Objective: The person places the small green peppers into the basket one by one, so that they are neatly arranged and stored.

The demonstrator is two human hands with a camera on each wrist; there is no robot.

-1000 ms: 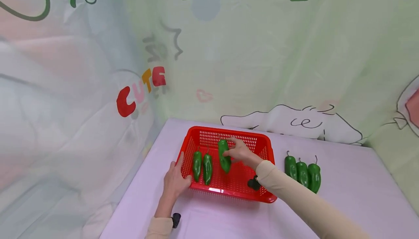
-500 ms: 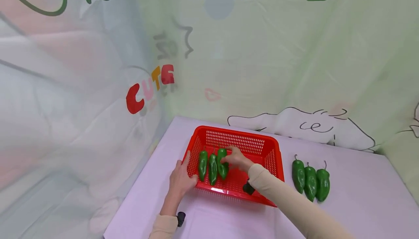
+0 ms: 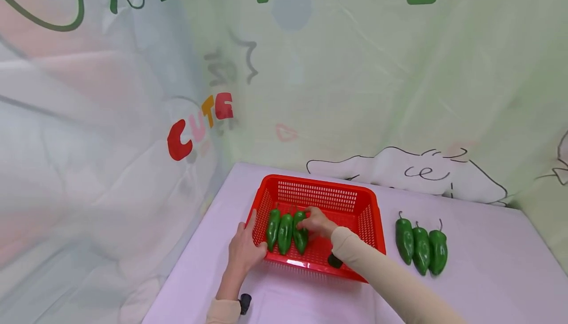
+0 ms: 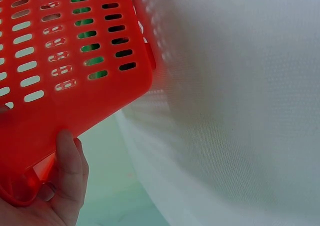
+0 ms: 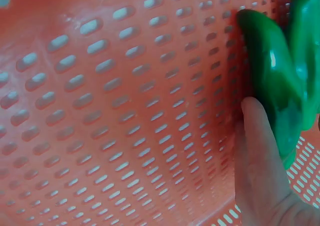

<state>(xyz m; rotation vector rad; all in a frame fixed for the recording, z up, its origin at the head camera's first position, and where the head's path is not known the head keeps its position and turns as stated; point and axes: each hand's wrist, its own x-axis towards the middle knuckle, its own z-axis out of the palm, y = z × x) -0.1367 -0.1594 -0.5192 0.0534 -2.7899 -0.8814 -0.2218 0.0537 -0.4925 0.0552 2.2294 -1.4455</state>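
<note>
A red plastic basket [image 3: 328, 184] with slotted walls stands on the table. My left hand [image 3: 244, 248] grips its left front corner; in the left wrist view that hand [image 4: 70, 183] has its fingers around the rim. Inside, my right hand [image 3: 318, 223] holds a green pepper [image 3: 300, 241] near its stem end, low at the basket floor. The right wrist view shows a finger against the side of this pepper [image 5: 272, 70]. Two more green peppers, a left one [image 3: 272, 230] and a middle one [image 3: 285, 235], lie beside it in a row.
Three green peppers lie side by side on the table right of the basket: a left [image 3: 404, 241], a middle [image 3: 421, 250] and a right one [image 3: 438, 254]. A pale cloth covers the table [image 3: 483, 260]. Printed curtains [image 3: 346, 82] hang behind and at the left.
My right hand has lowered the pepper leftward onto the basket floor, next to the other two, which have shifted slightly. The left hand keeps its grip on the basket. The head view has turned slightly.
</note>
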